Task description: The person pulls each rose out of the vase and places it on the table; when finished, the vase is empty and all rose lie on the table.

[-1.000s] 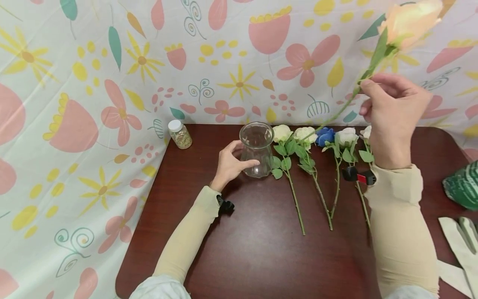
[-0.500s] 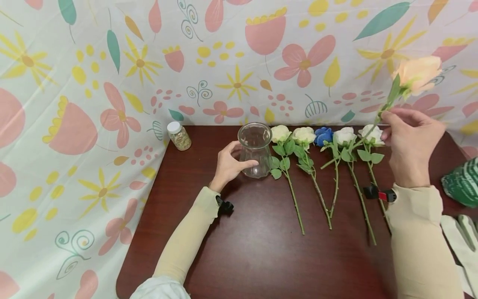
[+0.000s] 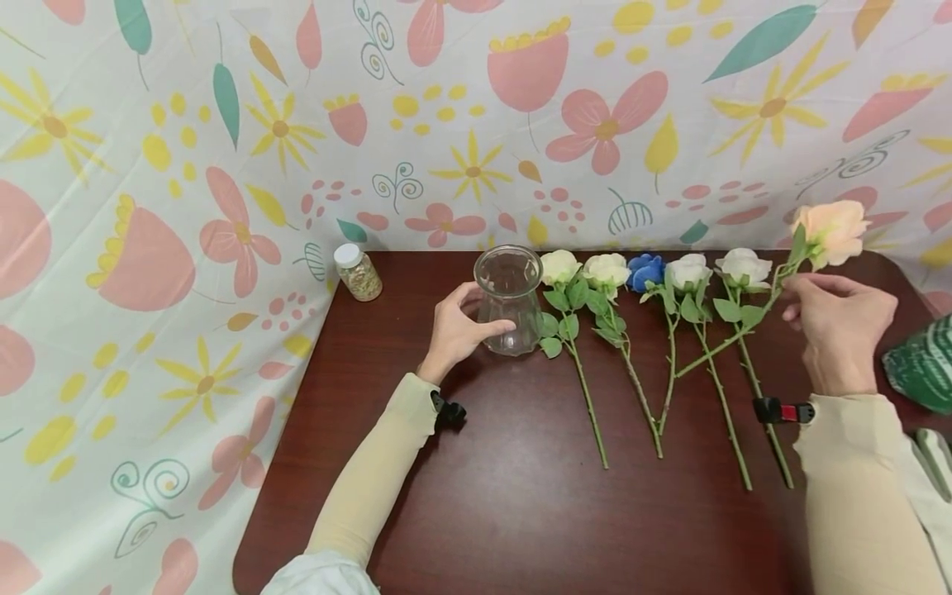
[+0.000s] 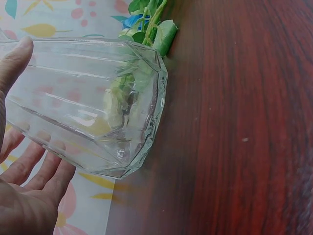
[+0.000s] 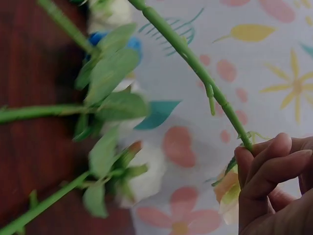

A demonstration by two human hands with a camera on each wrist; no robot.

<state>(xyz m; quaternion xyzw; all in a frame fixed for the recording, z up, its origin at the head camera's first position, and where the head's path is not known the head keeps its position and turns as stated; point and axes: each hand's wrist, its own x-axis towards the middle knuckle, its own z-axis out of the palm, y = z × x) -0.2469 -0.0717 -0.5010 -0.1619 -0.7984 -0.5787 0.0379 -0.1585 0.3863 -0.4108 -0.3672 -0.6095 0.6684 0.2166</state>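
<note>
My left hand (image 3: 463, 332) holds a clear glass vase (image 3: 510, 310) standing on the table, thumb on its near side and fingers round the far side. In the left wrist view the faceted glass (image 4: 93, 112) shows between thumb and fingers. With thumb and fingertips, my right hand (image 3: 844, 330) pinches the green stem of a peach rose (image 3: 829, 231) just below the bloom. Its stem slants down to the left, across the stems of the white roses. In the right wrist view the pinched stem (image 5: 195, 66) runs up from the fingertips (image 5: 244, 159).
Right of the vase lie cream roses (image 3: 606, 271), a blue rose (image 3: 645, 271) and white roses (image 3: 744, 268), stems toward me. A lidded jar (image 3: 359, 271) stands at the back left. A green object (image 3: 922, 364) and pale gloves (image 3: 933, 463) are at the right edge.
My right hand has come down and to the right with the peach rose, from high before the backdrop to low by the white roses. The left hand stays on the vase.
</note>
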